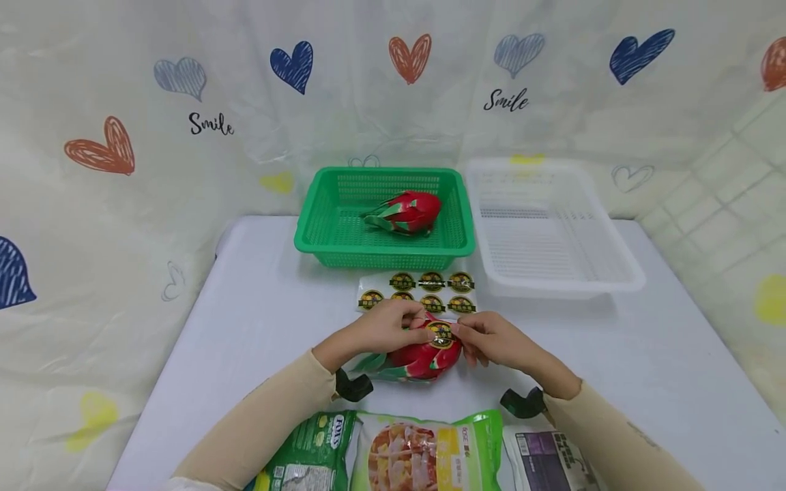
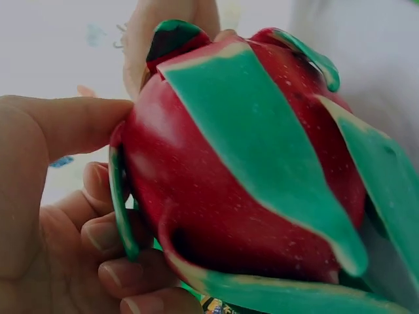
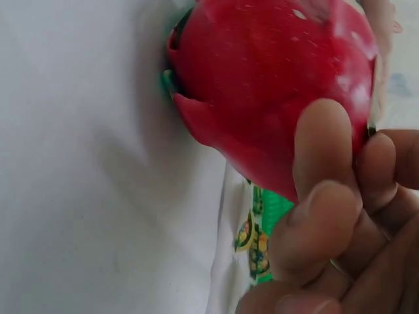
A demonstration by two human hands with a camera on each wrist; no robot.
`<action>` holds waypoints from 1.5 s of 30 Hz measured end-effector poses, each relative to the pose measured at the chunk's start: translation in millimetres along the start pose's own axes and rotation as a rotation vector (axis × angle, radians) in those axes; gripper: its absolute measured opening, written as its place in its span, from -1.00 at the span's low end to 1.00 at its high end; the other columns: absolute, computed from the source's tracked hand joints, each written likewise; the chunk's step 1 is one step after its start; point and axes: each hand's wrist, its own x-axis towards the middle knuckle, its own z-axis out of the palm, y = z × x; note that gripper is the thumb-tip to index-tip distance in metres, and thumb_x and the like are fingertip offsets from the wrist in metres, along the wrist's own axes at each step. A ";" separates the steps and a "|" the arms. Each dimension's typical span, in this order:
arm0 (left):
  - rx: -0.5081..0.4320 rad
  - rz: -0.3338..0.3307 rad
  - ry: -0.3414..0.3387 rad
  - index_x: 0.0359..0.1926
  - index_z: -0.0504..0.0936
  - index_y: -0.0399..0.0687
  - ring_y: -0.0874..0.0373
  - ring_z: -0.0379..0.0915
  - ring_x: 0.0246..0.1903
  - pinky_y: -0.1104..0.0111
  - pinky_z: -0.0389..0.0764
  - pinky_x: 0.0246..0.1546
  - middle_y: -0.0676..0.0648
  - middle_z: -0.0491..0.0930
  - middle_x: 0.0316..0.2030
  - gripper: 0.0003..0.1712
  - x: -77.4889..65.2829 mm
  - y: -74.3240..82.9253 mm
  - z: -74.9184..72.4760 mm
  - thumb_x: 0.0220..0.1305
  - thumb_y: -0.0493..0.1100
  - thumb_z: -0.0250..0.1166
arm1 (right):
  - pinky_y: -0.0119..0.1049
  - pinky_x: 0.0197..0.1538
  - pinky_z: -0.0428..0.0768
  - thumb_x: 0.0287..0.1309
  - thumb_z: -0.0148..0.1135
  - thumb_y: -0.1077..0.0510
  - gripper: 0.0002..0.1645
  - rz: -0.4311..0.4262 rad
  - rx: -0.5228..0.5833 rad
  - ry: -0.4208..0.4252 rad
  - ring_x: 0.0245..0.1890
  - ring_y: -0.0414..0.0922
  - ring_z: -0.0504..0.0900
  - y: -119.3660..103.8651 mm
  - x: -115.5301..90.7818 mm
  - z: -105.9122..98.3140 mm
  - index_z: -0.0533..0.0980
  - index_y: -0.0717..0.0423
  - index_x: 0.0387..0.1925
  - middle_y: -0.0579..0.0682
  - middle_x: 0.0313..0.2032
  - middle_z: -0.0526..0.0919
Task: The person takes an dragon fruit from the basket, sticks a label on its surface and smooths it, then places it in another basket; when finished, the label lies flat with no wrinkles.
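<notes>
Dragon fruit (image 1: 416, 360), btwn L grip (image 1: 388, 327), R grip (image 1: 500, 339)

Red dragon fruit (image 1: 422, 357) (sticker (image 1: 441, 333) atop)

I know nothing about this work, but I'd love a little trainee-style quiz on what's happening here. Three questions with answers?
1. Multiple choice. What lies inside the green basket?
a) a spoon
b) a dragon fruit
c) a food bag

2. True or false. In the head view, the white basket stands to the right of the green basket.

3. Fill the gap. A round ____ shows on the nearer dragon fruit, between the left hand and the right hand.

Key:
1. b
2. True
3. sticker
</notes>
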 end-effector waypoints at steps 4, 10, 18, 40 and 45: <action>-0.030 -0.038 0.029 -0.56 0.38 0.10 0.30 0.25 -0.62 0.44 0.30 -0.51 0.16 0.24 -0.68 -0.56 0.8 -0.3 2.4 0.45 0.03 0.29 | -0.33 -0.62 0.41 0.62 -0.01 0.05 -0.39 0.019 -0.037 0.029 -0.73 -0.15 0.44 -3.6 3.9 3.0 0.45 0.24 -0.63 0.11 -0.69 0.63; -0.008 -0.048 0.092 -0.67 0.36 0.11 0.31 0.29 -0.67 0.45 0.27 -0.60 0.16 0.27 -0.74 -0.46 5.3 0.7 8.3 0.48 0.08 0.26 | -0.24 -0.66 0.46 0.60 -0.01 -0.14 -0.22 0.117 -0.090 0.114 -0.81 -0.13 0.48 -12.5 11.1 9.6 0.44 0.15 -0.78 -0.02 -0.82 0.57; 0.001 -0.057 0.086 -0.68 0.36 0.12 0.32 0.32 -0.68 0.46 0.29 -0.62 0.17 0.28 -0.75 -0.46 7.4 1.1 8.3 0.48 0.06 0.26 | -0.27 -0.65 0.49 0.60 0.01 -0.03 -0.28 0.071 -0.106 0.088 -0.77 -0.14 0.53 -13.7 9.9 7.2 0.46 0.18 -0.75 -0.01 -0.80 0.60; -0.007 -0.007 0.008 -0.57 0.36 0.09 0.32 0.25 -0.62 0.45 0.26 -0.53 0.15 0.24 -0.69 -0.53 4.7 -6.5 1.6 0.44 0.07 0.32 | -0.44 -0.54 0.30 0.43 0.22 0.16 -0.64 -0.079 -0.219 0.128 -0.66 -0.34 0.33 -13.1 0.2 2.3 0.46 0.05 -0.55 -0.21 -0.68 0.40; -0.029 0.002 -0.005 -0.53 0.45 0.07 0.31 0.24 -0.62 0.46 0.32 -0.47 0.16 0.25 -0.69 -0.66 4.1 -6.8 -1.1 0.43 -0.06 0.27 | -0.24 -0.18 0.57 0.20 0.43 0.12 -0.71 -0.140 -0.303 0.242 -0.24 -0.18 0.52 -20.5 2.9 12.8 0.55 0.00 -0.08 -0.10 -0.20 0.60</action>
